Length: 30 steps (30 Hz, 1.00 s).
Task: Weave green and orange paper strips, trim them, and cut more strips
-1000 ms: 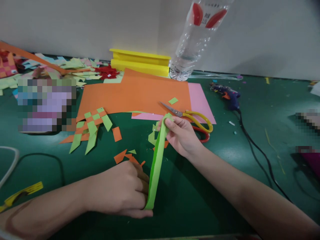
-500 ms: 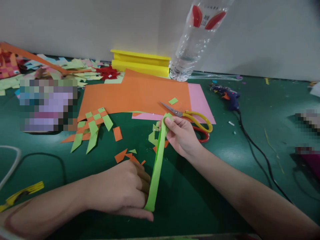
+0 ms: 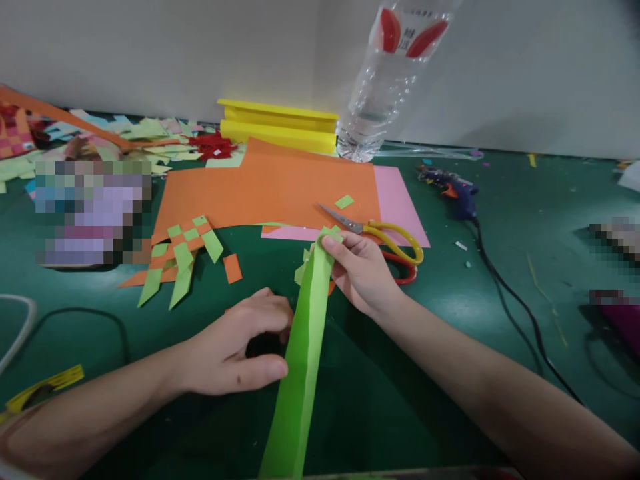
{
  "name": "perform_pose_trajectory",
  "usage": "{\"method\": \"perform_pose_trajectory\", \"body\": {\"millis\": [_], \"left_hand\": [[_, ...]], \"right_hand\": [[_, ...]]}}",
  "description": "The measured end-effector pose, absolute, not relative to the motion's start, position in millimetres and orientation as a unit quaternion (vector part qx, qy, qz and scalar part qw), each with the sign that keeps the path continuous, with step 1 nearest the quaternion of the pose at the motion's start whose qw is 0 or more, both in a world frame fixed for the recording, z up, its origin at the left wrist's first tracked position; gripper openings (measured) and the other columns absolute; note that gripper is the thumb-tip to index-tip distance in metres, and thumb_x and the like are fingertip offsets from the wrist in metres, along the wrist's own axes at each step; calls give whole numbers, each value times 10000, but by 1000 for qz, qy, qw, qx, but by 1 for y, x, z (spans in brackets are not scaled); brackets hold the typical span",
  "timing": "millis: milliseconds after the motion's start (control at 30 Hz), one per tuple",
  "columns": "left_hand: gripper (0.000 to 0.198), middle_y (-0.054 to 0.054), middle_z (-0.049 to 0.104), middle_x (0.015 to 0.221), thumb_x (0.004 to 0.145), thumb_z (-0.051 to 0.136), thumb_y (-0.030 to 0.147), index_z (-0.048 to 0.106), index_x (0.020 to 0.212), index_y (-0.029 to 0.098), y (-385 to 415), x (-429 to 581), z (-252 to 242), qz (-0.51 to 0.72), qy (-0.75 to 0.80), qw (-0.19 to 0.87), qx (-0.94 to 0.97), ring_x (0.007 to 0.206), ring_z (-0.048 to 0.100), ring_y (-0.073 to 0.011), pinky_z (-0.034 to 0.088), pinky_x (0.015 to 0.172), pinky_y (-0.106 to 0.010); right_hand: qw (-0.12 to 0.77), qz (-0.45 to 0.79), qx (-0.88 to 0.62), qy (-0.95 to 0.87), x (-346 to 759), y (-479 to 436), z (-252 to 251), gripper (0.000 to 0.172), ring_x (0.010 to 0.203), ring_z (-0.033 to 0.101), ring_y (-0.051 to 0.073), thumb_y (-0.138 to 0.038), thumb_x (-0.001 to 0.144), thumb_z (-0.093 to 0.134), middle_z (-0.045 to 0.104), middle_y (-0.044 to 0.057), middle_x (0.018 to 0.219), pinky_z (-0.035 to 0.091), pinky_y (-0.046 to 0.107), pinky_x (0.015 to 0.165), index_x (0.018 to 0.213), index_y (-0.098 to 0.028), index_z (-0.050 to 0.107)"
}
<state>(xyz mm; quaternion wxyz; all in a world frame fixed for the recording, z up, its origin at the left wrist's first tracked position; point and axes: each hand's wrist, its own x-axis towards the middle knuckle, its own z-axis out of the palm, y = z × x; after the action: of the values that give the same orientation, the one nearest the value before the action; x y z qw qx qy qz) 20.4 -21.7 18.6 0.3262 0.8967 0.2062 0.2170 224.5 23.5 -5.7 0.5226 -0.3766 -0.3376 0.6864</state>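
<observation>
Green paper strip [image 3: 303, 353], creased lengthwise with a darker inner face, slants down the near middle of the dark green table [image 3: 380, 420], its lower end running out of view. On the table farther back lies an orange sheet [image 3: 280, 190], with a pink sheet [image 3: 403, 207] showing from under it. Behind, by the wall, a clear bottle [image 3: 385, 87] stands slantwise in view; its label [image 3: 410, 33] bears two red leaf-like shapes and a few printed characters (perhaps ending in an "L", though they are too blurred to read fairly). The right hand [image 3: 363, 270] pinches the strip's upper end between thumb and fingers. The left hand [image 3: 223, 350] has its fingers curled, thumb parted from them, beside the strip's left edge; whether they touch it I cannot tell. Smaller again, a woven orange-and-green piece [image 3: 190, 235] overlaps the orange sheet's near left corner, and scissors [image 3: 356, 227] with one yellow and one red handle rest beyond the right hand, tip on that sheet. At lower left, a yellow band [image 3: 45, 387] carries dark marks too small to read. Smallest is a green scrap [image 3: 345, 201] on the orange sheet.
</observation>
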Motion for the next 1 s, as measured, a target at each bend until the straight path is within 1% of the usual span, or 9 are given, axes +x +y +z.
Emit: {"method": "perform_pose_trajectory", "body": {"millis": [67, 133, 267, 333, 433, 600, 733, 867, 1000], "left_hand": [[609, -72, 667, 818, 994, 209, 587, 593, 1132, 135, -23, 19, 17, 257, 237, 417, 839, 702, 603, -189, 486, 676, -301], [582, -74, 673, 848, 974, 340, 589, 502, 1294, 131, -25, 18, 14, 281, 261, 504, 774, 711, 626, -194, 500, 634, -283], [613, -48, 694, 899, 928, 544, 460, 349, 1441, 187, -26, 21, 13, 228, 346, 593, 691, 757, 658, -189, 518, 627, -251], [569, -19, 695, 875, 917, 567, 403, 386, 1421, 211, -26, 24, 14, 178, 387, 600, 678, 721, 645, -166, 506, 600, -226], [446, 15, 676, 782, 929, 529, 372, 487, 1339, 201, -25, 28, 16, 141, 407, 577, 694, 617, 580, -130, 459, 548, -202], [511, 71, 596, 637, 937, 509, 349, 411, 1414, 194, -23, 29, 13, 147, 414, 541, 718, 550, 486, -108, 390, 519, -183], [501, 68, 588, 633, 937, 506, 353, 421, 1400, 181, -23, 28, 12, 138, 416, 520, 733, 562, 488, -115, 379, 535, -191], [456, 55, 623, 658, 935, 495, 369, 445, 1343, 172, -22, 28, 14, 139, 419, 520, 731, 579, 518, -129, 389, 546, -203], [379, 55, 612, 640, 921, 494, 388, 483, 1226, 162, -21, 29, 15, 146, 428, 522, 723, 559, 509, -132, 375, 523, -209]], "right_hand": [[527, 678, -368, -356, 223, 23, -6, 173, 628, 632, 84, -330, 679, 838, 697, -31, 675, 544, 229, 656, 667, -216, 708], [535, 657, -371, -381, 222, 21, -7, 153, 623, 631, 82, -326, 713, 815, 697, -35, 670, 540, 223, 646, 676, -220, 711], [535, 562, -427, -464, 221, 14, -7, 129, 593, 628, 80, -331, 766, 770, 715, -24, 684, 523, 205, 578, 734, -211, 733], [526, 534, -452, -485, 221, 10, -6, 131, 619, 657, 95, -333, 774, 761, 737, -7, 711, 541, 210, 589, 767, -203, 746], [517, 544, -456, -478, 222, 8, -3, 153, 670, 708, 132, -351, 778, 752, 764, 13, 763, 583, 245, 636, 814, -203, 753], [518, 550, -447, -479, 223, 10, -4, 180, 650, 722, 139, -391, 803, 724, 765, 9, 753, 603, 261, 654, 851, -219, 745], [519, 566, -433, -472, 223, 10, -6, 210, 666, 730, 140, -404, 817, 709, 769, 10, 772, 604, 254, 653, 921, -223, 733], [482, 618, -398, -477, 222, 9, -1, 293, 715, 746, 178, -436, 798, 711, 777, 39, 807, 614, 291, 647, 964, -196, 731], [424, 622, -392, -528, 221, 7, 4, 221, 763, 752, 177, -375, 765, 751, 789, 40, 849, 618, 275, 673, 894, -196, 749]]}}
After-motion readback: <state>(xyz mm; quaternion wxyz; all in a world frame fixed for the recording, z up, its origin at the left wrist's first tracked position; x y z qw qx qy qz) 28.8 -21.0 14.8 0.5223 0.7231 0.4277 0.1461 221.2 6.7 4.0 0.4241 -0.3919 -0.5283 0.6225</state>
